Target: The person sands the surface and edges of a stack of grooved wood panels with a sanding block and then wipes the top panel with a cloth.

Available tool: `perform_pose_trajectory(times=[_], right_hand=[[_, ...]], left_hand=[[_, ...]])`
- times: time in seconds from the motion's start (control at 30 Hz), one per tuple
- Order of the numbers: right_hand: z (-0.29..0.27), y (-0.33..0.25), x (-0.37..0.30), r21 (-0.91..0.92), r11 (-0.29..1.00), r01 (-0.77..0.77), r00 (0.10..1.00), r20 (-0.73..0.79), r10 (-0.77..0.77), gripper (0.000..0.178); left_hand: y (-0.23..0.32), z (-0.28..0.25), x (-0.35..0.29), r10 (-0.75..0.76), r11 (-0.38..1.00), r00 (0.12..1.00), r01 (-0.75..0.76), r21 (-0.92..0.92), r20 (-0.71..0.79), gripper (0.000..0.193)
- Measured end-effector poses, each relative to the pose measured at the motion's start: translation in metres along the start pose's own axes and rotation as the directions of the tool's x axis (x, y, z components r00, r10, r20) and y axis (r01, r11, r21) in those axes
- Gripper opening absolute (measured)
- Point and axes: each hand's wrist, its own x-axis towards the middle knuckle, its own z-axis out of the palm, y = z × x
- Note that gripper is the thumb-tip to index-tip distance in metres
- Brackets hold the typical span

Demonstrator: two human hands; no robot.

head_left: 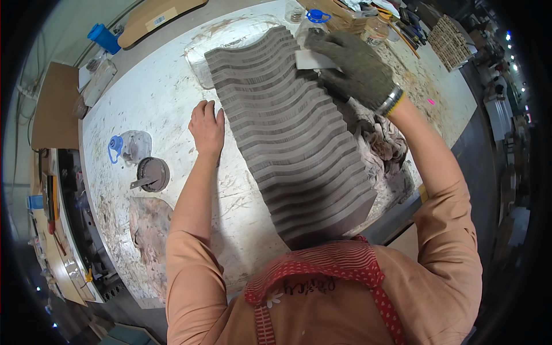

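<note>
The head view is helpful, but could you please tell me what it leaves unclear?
In the head view:
White block: right end hidden by the gloved right hand.
Grey wavy piece: underside hidden by its own top.
Brown cardboard: cut off by the top edge.

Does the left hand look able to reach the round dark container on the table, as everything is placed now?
Probably yes. The left hand appears to hold nothing, and only stained white tabletop lies between it and the container.
</note>
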Motion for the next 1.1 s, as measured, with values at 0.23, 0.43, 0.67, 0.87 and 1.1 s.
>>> perform_pose_trajectory(times=[0.23,0.43,0.67,0.87,1.1], right_hand=[[0.014,0.006,0.05,-0.088,0.969,0.229,0.959,0.192,-0.209,0.048],[0.031,-0.007,0.057,-0.061,0.937,0.344,0.925,0.193,-0.327,0.032],[0.032,-0.005,0.053,0.001,0.971,0.24,0.952,0.197,-0.235,0.03],[0.069,-0.042,0.057,0.031,0.968,0.248,0.969,-0.011,-0.247,0.032],[0.035,-0.004,0.057,0.007,0.995,0.1,0.989,0.109,-0.1,0.039]], left_hand=[[0.001,-0.002,0.0,0.001,1.0,1.0,-0.001,0.005,-0.007,0.039],[0.0,0.001,0.0,0.008,1.0,1.0,-0.008,0.0,-0.009,0.039],[0.0,0.001,-0.002,0.0,1.0,1.0,0.0,0.012,-0.007,0.039],[0.002,0.0,-0.001,0.011,1.0,1.0,-0.011,0.015,0.001,0.039],[-0.001,0.001,-0.001,0.01,1.0,1.0,-0.01,0.006,-0.013,0.039]])
